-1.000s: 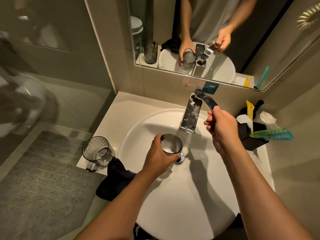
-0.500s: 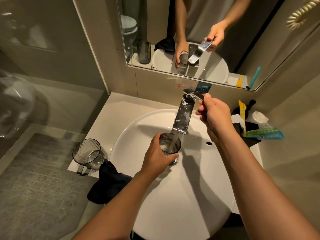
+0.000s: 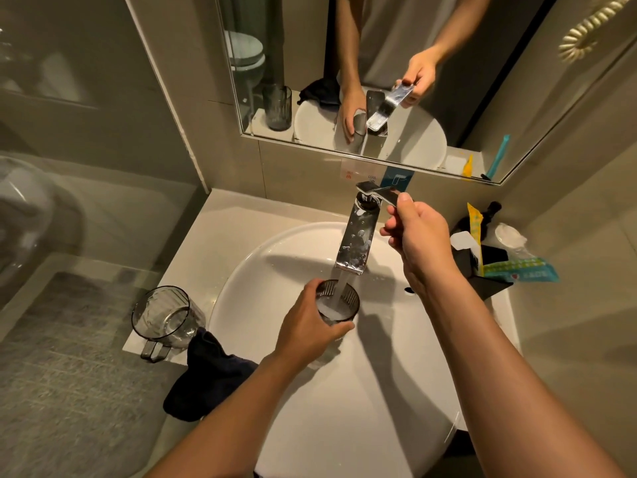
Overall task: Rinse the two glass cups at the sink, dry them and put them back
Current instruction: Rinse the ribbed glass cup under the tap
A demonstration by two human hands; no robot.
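**Ribbed glass cup under running water at the sink**

At the centre of the frame the left hand [image 3: 310, 326] is wrapped around a dark ribbed glass cup [image 3: 339, 303], holding it upright over the round white ceramic sink [image 3: 379, 408]. A stream of water falls from the spout of the chrome rectangular faucet [image 3: 356, 241] straight into the cup, which shows white froth inside. Above and right of centre, the right hand [image 3: 417, 232] pinches the flat chrome faucet lever [image 3: 377, 193] between thumb and fingers.

At the lower left, a second clear ribbed glass cup with a handle [image 3: 165, 320] stands on the pale worktop [image 3: 220, 243] just beside the sink's rim. A dark blue cloth [image 3: 206, 377] hangs over the worktop's front edge, touching that cup. At the right edge of the sink sits a black holder [image 3: 482, 270] with packets in it.
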